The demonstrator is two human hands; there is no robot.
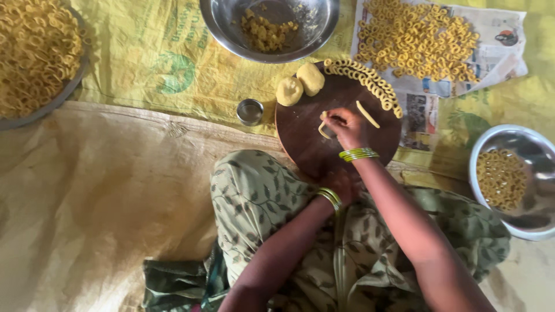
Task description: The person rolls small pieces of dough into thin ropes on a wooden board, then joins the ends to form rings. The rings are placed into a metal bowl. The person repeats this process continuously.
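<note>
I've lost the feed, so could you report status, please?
Right hand pinching dough strip on round board. Left hand at board's near edge. Nothing obstructing.

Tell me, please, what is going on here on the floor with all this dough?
A person sits cross-legged at a round wooden board. The right hand bends a thin dough strip on it; the left hand rests at the board's near edge. Another rolled strip, two dough balls and a curved row of finished rings lie on the board. More rings cover the newspaper and fill the steel bowl to the right and the tray at far left.
</note>
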